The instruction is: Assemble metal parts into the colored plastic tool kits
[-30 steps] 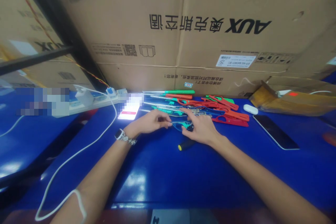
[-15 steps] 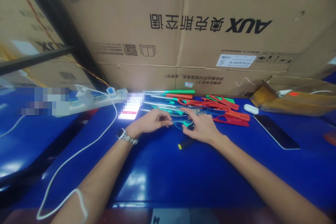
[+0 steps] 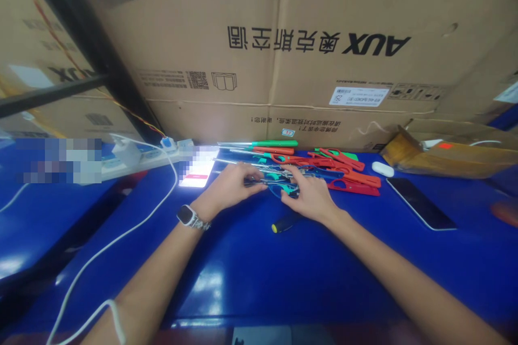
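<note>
Both of my hands work at one opened long-nosed lighter (image 3: pixel 288 188), with a turquoise trigger piece and thin wires exposed. My left hand (image 3: pixel 233 187) is closed, thumb and fingers pinching its thin metal tube end. Curled around the turquoise end is my right hand (image 3: pixel 309 192), thumb and index finger on either side of it. The fingers partly hide the small parts. Just below the right hand lies a screwdriver (image 3: pixel 285 223) with a black and yellow handle. Behind the hands are red lighter shells (image 3: pixel 343 172), more metal tubes, and a green-handled lighter (image 3: pixel 279 143).
A lit phone (image 3: pixel 198 170) lies left of the hands, near a white power strip (image 3: pixel 141 156) with a trailing white cable (image 3: pixel 121 240). To the right are a dark phone (image 3: pixel 421 202), a white earbud case (image 3: pixel 382 168) and an open cardboard box (image 3: pixel 453 159). A large carton (image 3: pixel 259 81) stands behind.
My left hand has shifted slightly, and a thin metal tube now shows at its fingertips. My right hand stays at the turquoise end. The whole view has moved a little.
</note>
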The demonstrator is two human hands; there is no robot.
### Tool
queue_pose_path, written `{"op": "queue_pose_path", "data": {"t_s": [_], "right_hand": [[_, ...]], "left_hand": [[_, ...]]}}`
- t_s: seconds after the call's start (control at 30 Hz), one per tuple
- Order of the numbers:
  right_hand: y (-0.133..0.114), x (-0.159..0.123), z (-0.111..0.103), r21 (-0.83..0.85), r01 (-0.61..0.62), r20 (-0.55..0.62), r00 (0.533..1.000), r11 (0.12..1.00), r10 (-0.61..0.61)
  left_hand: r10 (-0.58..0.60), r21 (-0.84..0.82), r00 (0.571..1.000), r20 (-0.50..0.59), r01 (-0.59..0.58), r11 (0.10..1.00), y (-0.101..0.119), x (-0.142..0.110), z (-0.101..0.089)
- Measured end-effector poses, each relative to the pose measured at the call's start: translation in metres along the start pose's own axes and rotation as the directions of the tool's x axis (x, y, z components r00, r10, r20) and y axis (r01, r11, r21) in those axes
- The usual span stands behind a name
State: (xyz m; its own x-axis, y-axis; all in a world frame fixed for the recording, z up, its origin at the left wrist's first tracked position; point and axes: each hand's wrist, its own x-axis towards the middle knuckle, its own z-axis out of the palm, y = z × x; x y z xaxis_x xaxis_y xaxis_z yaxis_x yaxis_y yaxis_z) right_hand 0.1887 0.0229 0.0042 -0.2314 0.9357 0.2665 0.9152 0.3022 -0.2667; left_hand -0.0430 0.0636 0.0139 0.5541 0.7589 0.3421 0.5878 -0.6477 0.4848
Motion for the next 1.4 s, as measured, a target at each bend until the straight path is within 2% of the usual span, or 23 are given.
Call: {"op": "queue_pose_path", "data": {"t_s": [0.1, 0.17, 0.2, 0.27, 0.33, 0.37, 0.47, 0.53, 0.6, 0.7, 0.93, 1.17, 1.3, 1.4], "right_hand": [[0.0, 0.0, 0.0, 0.014, -0.025, 0.017, 1.0, 1.0, 0.025], [0.0, 0.0, 0.001, 0.021, -0.045, 0.023, 0.999, 0.999, 0.044], [-0.001, 0.0, 0.001, 0.022, -0.055, 0.026, 0.998, 0.998, 0.054], [-0.002, 0.001, 0.001, 0.022, -0.069, 0.031, 0.997, 0.997, 0.068], [-0.003, 0.002, 0.001, 0.028, -0.061, 0.043, 0.997, 0.998, 0.06], [-0.004, 0.003, 0.001, 0.037, -0.049, 0.053, 0.997, 0.998, 0.047], [-0.005, 0.006, 0.001, 0.072, 0.009, 0.084, 0.996, 0.997, -0.016], [-0.006, 0.007, 0.002, 0.092, 0.051, 0.097, 0.994, 0.994, -0.06], [-0.006, 0.008, 0.005, 0.107, 0.071, 0.099, 0.992, 0.992, -0.081], [-0.004, 0.009, 0.01, 0.119, 0.092, 0.082, 0.991, 0.989, -0.102], [0.001, 0.01, 0.017, 0.173, 0.116, 0.065, 0.99, 0.978, -0.129], [0.006, 0.01, 0.009, 0.279, 0.137, -0.023, 0.99, 0.95, -0.137], [0.03, 0.014, -0.009, 0.31, 0.128, -0.136, 0.987, 0.942, -0.09], [0.059, 0.014, -0.025, 0.174, 0.037, -0.232, 0.973, 0.984, 0.004]], "left_hand": [[0.0, 0.062, 0.99, -0.142, 0.009, 0.998, 0.006, 0.0, -0.002], [-0.084, 0.057, 0.962, -0.26, 0.102, 0.993, 0.013, 0.0, -0.004], [-0.148, 0.037, 0.951, -0.271, 0.164, 0.986, 0.017, -0.001, -0.005], [-0.266, 0.003, 0.949, -0.172, 0.27, 0.963, 0.025, -0.001, -0.006], [-0.292, 0.018, 0.955, -0.042, 0.293, 0.956, 0.032, -0.001, -0.005], [-0.27, 0.033, 0.963, -0.02, 0.27, 0.962, 0.034, -0.001, -0.004], [-0.114, 0.068, 0.992, -0.052, 0.117, 0.991, 0.029, 0.0, 0.001], [-0.022, 0.042, 1.0, 0.011, 0.022, 0.999, 0.02, -0.001, 0.004], [-0.003, 0.002, 0.995, 0.1, 0.003, 1.0, 0.01, -0.002, 0.006], [-0.005, 0.007, 0.986, 0.164, 0.004, 1.0, 0.001, -0.003, 0.009], [0.008, 0.039, 0.988, 0.157, -0.014, 0.999, 0.005, -0.001, 0.014], [-0.002, 0.018, 0.99, 0.138, 0.0, 1.0, 0.003, -0.001, 0.014], [-0.003, 0.013, 0.992, 0.126, 0.002, 1.0, 0.0, -0.001, 0.012], [0.011, 0.003, 0.994, 0.106, -0.011, 1.0, 0.001, 0.0, 0.011]]}}
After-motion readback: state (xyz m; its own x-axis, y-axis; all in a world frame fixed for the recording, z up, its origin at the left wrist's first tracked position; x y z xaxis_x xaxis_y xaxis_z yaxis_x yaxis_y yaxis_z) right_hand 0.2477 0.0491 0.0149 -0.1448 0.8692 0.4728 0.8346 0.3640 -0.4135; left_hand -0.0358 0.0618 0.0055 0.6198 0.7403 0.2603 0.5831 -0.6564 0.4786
